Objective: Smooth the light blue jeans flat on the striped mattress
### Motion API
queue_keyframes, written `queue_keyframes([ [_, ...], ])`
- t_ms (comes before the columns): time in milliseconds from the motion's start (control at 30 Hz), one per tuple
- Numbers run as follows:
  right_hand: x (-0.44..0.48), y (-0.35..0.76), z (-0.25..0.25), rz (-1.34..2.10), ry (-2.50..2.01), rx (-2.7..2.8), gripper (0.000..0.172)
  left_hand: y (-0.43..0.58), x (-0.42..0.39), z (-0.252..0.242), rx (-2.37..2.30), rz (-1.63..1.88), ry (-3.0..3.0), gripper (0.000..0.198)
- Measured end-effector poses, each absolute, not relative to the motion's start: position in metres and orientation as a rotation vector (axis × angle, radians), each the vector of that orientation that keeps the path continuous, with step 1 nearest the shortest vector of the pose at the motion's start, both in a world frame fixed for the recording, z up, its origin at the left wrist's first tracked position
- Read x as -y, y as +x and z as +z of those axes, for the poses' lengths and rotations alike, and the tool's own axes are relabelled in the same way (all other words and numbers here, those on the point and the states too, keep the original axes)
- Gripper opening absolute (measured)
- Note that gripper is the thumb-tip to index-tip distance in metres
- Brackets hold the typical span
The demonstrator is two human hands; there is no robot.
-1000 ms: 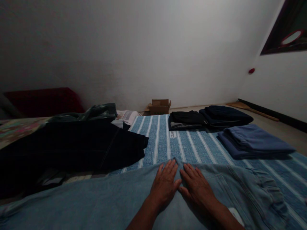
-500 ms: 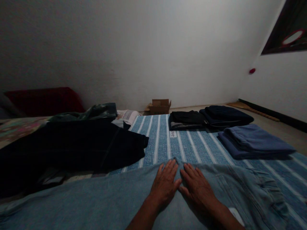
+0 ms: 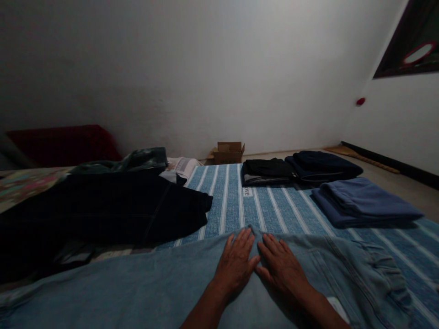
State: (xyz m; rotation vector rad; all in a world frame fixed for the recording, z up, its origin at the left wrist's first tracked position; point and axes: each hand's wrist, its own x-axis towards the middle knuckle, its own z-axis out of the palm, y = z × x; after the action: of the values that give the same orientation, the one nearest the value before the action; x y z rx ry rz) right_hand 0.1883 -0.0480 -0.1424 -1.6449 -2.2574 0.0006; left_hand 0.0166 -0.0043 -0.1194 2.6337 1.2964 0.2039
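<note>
Lying lengthwise across the near part of a blue striped sheet (image 3: 233, 201): one pale-blue denim garment (image 3: 137, 283), spread flat, its left end carried past the sheet's left edge, its gathered end (image 3: 387, 269) set toward the right edge. Left hand (image 3: 236, 260): laid palm-down on the garment near its far border, fingers extended and nearly together, nothing pinched. Right hand (image 3: 283, 262): laid likewise just beside it, angled inward, the thumbs brought close; whether they touch cannot be told. Handling, as judged: soft but fairly firm, moderately weighty, neither slippery nor fragile. Hold is best taken at the gathered end, where the fabric is bunched, or along the far border, with both ends supported lest the length sag. Also listed: one dark garment (image 3: 103, 205), lapped over the sheet's left edge; one folded blue garment (image 3: 363, 201), placed by the right edge; one black folded pile (image 3: 267, 169) and one navy folded pile (image 3: 325, 164), placed side by side toward the far edge.
</note>
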Motion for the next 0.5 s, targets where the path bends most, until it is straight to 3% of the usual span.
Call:
queue_keyframes([
  [500,0.0480,0.1880,-0.1394,0.022,-1.674,2.289,0.049,0.0163,0.0034,-0.1221,-1.294,0.211,2.635,0.054],
])
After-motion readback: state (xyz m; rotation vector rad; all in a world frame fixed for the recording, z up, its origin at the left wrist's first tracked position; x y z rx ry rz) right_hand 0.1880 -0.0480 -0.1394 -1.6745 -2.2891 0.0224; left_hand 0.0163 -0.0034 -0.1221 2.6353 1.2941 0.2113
